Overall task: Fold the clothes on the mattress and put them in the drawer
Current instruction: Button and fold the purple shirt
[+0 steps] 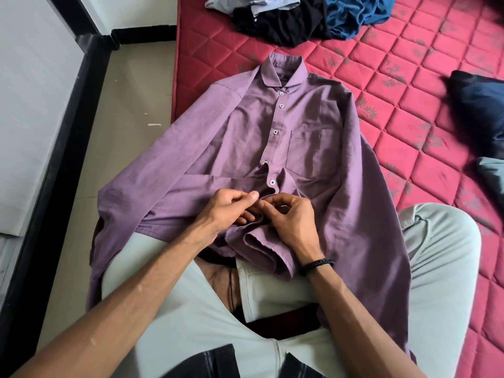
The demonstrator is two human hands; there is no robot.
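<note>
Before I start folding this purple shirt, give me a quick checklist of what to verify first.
1. Shirt front up, collar away from the person: ok.
2. Upper buttons fastened: ok.
3. Lower placket closed: not ok; left hand and right hand pinch it at the next button.
4. Shirt fully on mattress: not ok; one sleeve lies over the floor.
5. Hem flat: not ok; bunched on the lap.
6. Drawer ready: cannot tell; out of view.

A purple button-up cotton shirt (300, 148) lies front-up at mid frame, collar toward the top, on the red quilted mattress (409, 77) and across the person's lap. Both hands (289, 216) meet on its placket, lower centre. A heap of dark and blue clothes (308, 17) sits top centre.
</note>
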